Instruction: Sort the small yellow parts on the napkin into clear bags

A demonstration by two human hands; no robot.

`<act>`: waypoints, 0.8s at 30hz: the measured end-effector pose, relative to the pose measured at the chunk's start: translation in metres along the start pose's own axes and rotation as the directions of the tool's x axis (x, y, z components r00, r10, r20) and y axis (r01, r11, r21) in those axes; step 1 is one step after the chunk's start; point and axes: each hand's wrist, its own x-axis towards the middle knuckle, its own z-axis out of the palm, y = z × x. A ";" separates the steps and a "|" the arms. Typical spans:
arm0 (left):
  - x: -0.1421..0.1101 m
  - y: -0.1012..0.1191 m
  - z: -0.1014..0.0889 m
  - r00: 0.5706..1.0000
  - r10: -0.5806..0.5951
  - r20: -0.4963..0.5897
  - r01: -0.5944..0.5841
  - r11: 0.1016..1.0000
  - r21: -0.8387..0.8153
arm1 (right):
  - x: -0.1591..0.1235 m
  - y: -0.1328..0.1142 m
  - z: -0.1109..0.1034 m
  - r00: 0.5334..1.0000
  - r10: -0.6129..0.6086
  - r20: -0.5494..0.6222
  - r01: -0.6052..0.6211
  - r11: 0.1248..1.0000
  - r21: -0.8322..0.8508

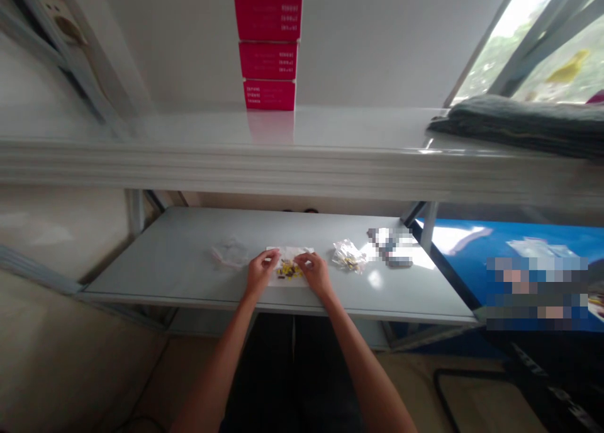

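Note:
A white sheet (297,282), perhaps paper, lies on the grey table with a small heap of yellow and dark pieces (289,270) on it. My left hand (260,272) is at the left edge of the sheet, thumb and fingertips pinched together above it. Over the right side of the heap, my right hand (315,274) also has its fingers drawn together, close to the pieces. Whatever either pinch holds is too small to make out. To the right rests a clear plastic bag (348,257) with more yellow and dark pieces inside.
A crumpled transparent bag (230,254) lies left of my hands. Above the table (165,257) runs a shelf (198,168) bearing three stacked red boxes (268,60) and a dark folded cloth (519,124). Someone sits at the blue table (465,263) on the right, partly blurred out.

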 end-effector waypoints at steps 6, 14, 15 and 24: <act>0.000 -0.003 -0.001 0.990 0.128 0.064 -0.135 0.983 0.123 | -0.001 0.003 0.001 1.000 -0.014 -0.013 0.014 1.000 -0.006; -0.002 0.003 0.002 0.989 0.140 0.053 -0.143 0.987 0.073 | 0.000 -0.005 0.001 0.997 -0.063 -0.038 0.063 0.998 -0.001; -0.002 0.003 0.003 0.990 0.135 0.026 -0.137 0.989 0.064 | -0.001 -0.007 0.001 0.996 -0.075 -0.050 0.075 0.997 -0.005; 0.015 0.016 -0.076 0.962 0.223 -0.159 -0.163 0.933 0.322 | -0.013 0.000 -0.066 0.890 -0.193 -0.412 -0.041 0.868 -0.495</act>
